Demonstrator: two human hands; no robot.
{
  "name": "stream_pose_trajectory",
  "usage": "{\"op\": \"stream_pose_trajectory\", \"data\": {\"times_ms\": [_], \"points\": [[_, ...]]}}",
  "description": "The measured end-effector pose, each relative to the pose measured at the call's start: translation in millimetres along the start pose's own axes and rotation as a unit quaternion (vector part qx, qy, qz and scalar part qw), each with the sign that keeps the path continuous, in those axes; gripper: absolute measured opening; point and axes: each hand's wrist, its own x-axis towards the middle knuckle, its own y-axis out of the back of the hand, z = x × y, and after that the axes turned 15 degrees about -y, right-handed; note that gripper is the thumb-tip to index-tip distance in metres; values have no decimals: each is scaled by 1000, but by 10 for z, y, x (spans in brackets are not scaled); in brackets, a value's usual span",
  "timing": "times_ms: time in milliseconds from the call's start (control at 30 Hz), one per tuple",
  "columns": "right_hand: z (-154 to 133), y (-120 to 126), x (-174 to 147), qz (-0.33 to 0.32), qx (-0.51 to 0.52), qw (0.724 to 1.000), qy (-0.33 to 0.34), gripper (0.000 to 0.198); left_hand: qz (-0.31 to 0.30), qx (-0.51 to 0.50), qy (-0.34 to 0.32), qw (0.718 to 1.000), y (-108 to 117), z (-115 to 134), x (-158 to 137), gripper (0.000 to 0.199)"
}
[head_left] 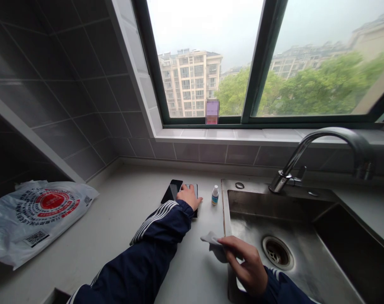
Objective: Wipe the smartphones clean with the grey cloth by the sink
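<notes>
My left hand (188,196) lies on a flat device with a pale edge (195,213) on the counter, fingers spread and thumb out to the right. Most of that device is hidden under the hand and sleeve. Just left of the fingers, a black smartphone (172,191) rests at a slant. My right hand (247,264) pinches a thin grey cloth (213,240) between thumb and fingers, above the counter by the sink's left edge. A small white-capped bottle (214,196) with a blue and yellow label stands upright to the right of my left hand.
A steel sink (226,211) with a drain (277,252) fills the right side. Its chrome faucet (306,145) arches over the back. On the left lies a printed white plastic bag (17,228). The window ledge (192,134) runs behind the white counter (128,198).
</notes>
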Motion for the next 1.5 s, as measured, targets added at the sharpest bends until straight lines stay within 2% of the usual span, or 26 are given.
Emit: {"op": "stream_pose_trajectory", "data": {"times_ms": [100,200,267,300,367,400,467,533,600,767,867,967,1100,1333,1500], "points": [[30,3,14,20,15,999,-32,22,14,-16,-8,1000,88,-12,-34,70],[73,14,32,48,35,996,-73,22,55,-44,-41,997,226,38,-217,66],[99,26,48,71,55,990,-107,24,83,-75,-93,989,295,109,-426,57],[110,33,59,81,67,987,-124,25,97,-107,-140,980,306,150,-541,51],[130,51,87,96,95,979,-153,30,150,-288,-272,906,269,231,-751,43],[139,61,103,101,109,975,-165,33,148,-355,-306,871,221,266,-834,40],[161,80,134,108,136,967,-184,39,126,-455,-327,819,84,315,-937,36],[185,96,160,111,161,960,-202,43,119,-511,-313,792,-75,334,-966,36],[209,104,177,114,182,952,-217,47,97,-544,-299,778,-224,333,-956,37],[249,102,192,120,214,941,-234,50,52,-572,-285,768,-443,333,-929,44],[273,102,199,114,212,941,-236,50,56,-572,-292,765,-473,347,-932,49],[299,107,210,104,197,946,-236,52,62,-553,-321,766,-481,341,-925,45],[319,118,227,99,150,957,-230,49,88,-542,-360,754,-492,312,-900,29],[244,137,200,107,35,980,-165,41,175,-512,-298,787,-397,292,-931,16],[169,99,192,73,3,991,-115,33,181,-525,-300,775,-367,316,-948,14]]}}
